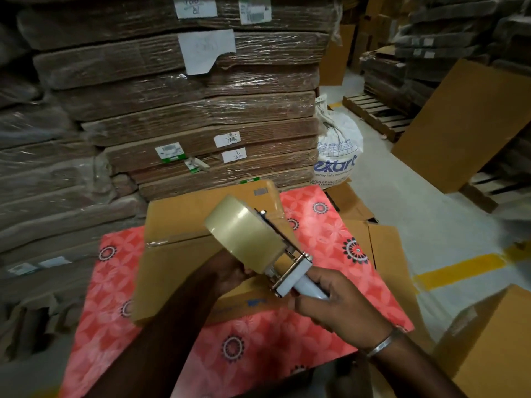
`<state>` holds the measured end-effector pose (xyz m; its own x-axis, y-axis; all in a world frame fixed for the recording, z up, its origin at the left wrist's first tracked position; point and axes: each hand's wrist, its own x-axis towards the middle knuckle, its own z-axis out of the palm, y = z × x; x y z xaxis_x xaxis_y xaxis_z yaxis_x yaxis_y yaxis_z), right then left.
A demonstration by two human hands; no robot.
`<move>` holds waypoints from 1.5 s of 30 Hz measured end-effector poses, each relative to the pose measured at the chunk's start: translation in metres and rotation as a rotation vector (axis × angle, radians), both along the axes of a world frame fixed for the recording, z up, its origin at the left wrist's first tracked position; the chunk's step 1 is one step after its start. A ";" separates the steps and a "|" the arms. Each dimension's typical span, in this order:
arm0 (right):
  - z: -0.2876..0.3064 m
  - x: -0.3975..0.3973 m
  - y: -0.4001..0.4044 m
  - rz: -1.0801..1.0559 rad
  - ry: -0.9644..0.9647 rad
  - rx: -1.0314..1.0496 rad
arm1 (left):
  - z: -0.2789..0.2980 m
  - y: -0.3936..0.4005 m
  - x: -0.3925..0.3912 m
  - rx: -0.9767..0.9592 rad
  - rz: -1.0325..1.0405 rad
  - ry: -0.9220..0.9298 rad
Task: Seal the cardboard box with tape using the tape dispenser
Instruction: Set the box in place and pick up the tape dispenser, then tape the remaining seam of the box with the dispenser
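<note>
Stacked cardboard fills the far side; right hand [342, 305] wraps the tape dispenser [258, 242] handle, left hand [230, 271] steadies its roll above the cardboard box [178, 225], ready to tape.

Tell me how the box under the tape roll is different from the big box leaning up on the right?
The box under the tape roll lies flat on the pink flowered cloth; the leaning box stands tilted on the floor. The flat box has a strip of clear tape across it and small blue printing; the leaning box's face looks plain. The flat box sits under the hands; the leaning one is farther off. Both are brown cardboard.
</note>
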<state>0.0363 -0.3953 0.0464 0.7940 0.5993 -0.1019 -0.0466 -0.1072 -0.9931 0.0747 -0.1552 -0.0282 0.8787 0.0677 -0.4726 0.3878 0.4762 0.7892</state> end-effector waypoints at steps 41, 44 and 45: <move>-0.015 -0.068 0.214 -0.227 0.085 0.124 | 0.019 0.201 -0.030 -0.089 -0.495 -0.013; -0.018 -0.069 0.215 -0.201 0.081 0.116 | 0.007 0.212 -0.027 -0.068 -0.511 -0.041; -0.020 -0.069 0.216 -0.195 0.081 0.114 | 0.003 0.215 -0.027 -0.043 -0.519 -0.047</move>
<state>-0.0330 -0.1796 0.0262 0.8878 0.4467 -0.1107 -0.1355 0.0239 -0.9905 0.0475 0.0603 -0.0251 0.8115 -0.4011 -0.4250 0.5462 0.2624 0.7955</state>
